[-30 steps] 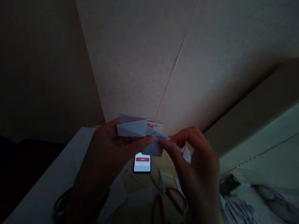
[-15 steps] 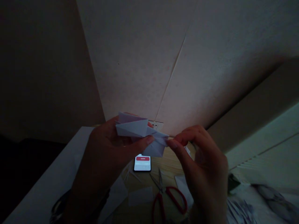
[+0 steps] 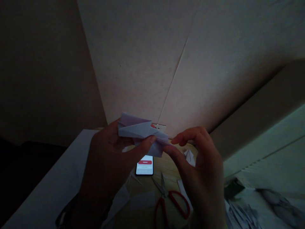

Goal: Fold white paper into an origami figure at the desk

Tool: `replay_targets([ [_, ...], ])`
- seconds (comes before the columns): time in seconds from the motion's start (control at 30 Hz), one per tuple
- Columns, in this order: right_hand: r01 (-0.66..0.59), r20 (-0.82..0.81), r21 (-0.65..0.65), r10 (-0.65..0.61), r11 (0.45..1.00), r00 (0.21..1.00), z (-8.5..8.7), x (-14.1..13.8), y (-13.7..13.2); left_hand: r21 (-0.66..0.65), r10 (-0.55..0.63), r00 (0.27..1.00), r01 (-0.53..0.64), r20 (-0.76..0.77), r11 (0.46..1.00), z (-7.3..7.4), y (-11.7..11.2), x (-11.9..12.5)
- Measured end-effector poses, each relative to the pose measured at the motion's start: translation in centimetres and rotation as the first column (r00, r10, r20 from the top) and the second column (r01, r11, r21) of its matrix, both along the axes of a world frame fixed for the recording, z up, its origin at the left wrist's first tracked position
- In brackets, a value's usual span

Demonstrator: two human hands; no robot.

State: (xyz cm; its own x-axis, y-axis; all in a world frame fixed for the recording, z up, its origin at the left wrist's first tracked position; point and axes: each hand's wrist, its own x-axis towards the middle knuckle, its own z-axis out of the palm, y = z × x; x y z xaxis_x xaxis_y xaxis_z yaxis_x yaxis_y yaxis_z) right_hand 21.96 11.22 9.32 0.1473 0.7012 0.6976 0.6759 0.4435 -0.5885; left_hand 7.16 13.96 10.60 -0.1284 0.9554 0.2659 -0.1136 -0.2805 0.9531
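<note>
A folded piece of white paper (image 3: 134, 128) with several flaps and creases is held up above the table, in the middle of the view. My left hand (image 3: 114, 152) grips its left part, thumb pressed on the near face and fingers behind. At the paper's right end is my right hand (image 3: 200, 156), its thumb touching the lower right edge. The right index finger is raised slightly off the thumb, beside the tip of a narrow flap. The left fingers are partly hidden behind the paper.
Below the hands lie a lit phone (image 3: 144, 165) and open scissors with red handles (image 3: 163, 198) on the wooden table (image 3: 171, 165). Paper pieces (image 3: 142, 200) lie around them. Another folded paper (image 3: 189, 156) is behind my right hand. A wall socket (image 3: 160, 127) is at the back.
My right hand has shifted slightly left, and its index finger has lifted away from the thumb. The folded paper has tilted a little; my left hand keeps its hold.
</note>
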Motion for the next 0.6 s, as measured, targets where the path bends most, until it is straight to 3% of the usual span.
replay_targets([
  [0.2,0.022,0.146,-0.007,-0.02,1.0,0.989,0.0,0.2,-0.2,0.082,0.004,0.998,0.001,-0.059,0.997,-0.3,0.2,0.1],
  [0.4,-0.003,0.014,-0.073,0.004,0.997,1.0,0.1,-0.1,-0.3,0.131,-0.047,0.998,0.051,-0.029,0.99,-1.1,0.3,-0.2],
  [0.6,0.006,0.068,-0.033,-0.004,0.999,0.998,0.0,0.1,-0.1,0.089,-0.074,0.996,0.077,-0.04,0.993,-0.5,0.3,-0.3],
])
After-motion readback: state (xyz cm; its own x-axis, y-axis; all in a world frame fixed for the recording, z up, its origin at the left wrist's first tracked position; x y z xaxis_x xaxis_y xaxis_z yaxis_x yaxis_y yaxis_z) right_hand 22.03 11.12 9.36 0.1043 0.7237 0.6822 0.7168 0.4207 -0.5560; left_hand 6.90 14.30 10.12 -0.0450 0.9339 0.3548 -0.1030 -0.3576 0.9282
